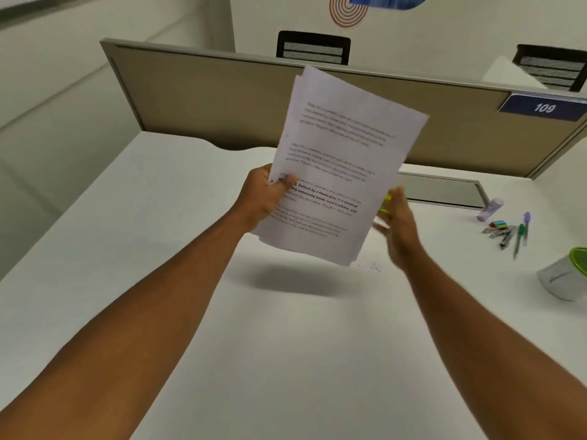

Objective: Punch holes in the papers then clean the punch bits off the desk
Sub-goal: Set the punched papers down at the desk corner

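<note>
My left hand [263, 195] pinches the papers [336, 173] at their left edge, holding the stack tilted in the air above the desk [158, 249]. My right hand [397, 223] sits at the stack's right edge, blurred, something yellow-green by its fingers; I can't tell its grip. Further right lie pens [521, 233]. I judge I'm squaring the stack; next I must find the punch, unseen here.

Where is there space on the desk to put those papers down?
The desk is bare on the left, from the divider panel to the near edge, and under the papers. The right side is crowded: glue stick, pens, clips, cup.
</note>
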Demonstrator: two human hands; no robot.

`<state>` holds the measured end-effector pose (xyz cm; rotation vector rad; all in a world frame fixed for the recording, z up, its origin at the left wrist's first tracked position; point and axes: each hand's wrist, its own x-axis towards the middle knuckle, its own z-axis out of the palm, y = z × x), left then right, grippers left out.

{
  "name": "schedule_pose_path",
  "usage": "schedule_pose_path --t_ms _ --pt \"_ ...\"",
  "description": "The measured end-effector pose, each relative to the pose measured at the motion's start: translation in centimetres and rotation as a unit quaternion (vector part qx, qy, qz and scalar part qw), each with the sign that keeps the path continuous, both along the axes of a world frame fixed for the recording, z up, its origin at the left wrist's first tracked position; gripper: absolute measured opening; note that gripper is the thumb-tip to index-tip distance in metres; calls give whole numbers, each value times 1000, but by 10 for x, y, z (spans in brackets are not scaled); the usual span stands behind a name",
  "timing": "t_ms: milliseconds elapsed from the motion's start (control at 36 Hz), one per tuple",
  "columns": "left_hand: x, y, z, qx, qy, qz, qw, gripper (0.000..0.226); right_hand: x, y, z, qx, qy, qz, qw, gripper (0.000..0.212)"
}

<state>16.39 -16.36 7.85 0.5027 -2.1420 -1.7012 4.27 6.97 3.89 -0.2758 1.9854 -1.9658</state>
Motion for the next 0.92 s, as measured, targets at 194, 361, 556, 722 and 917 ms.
schedule_pose_path --t_ms 194,361,556,722,917 --pt "9 -16 -21 93 -18 73 993 24 39 -38 -25 -1 0 63 998 41" --pt "28 -42 -43 149 -34 146 977 30 52 -76 -35 88 53 76 992 30" --pt "60 -86 -61 128 -71 215 966 25 73 -121 -48 128 65 119 983 28" --pt "100 -134 -76 96 -121 226 962 34 93 -164 -62 74 -71 150 983 32" --pt "147 -178 -81 31 -104 216 970 26 106 -230 -65 83 -70 150 983 22"
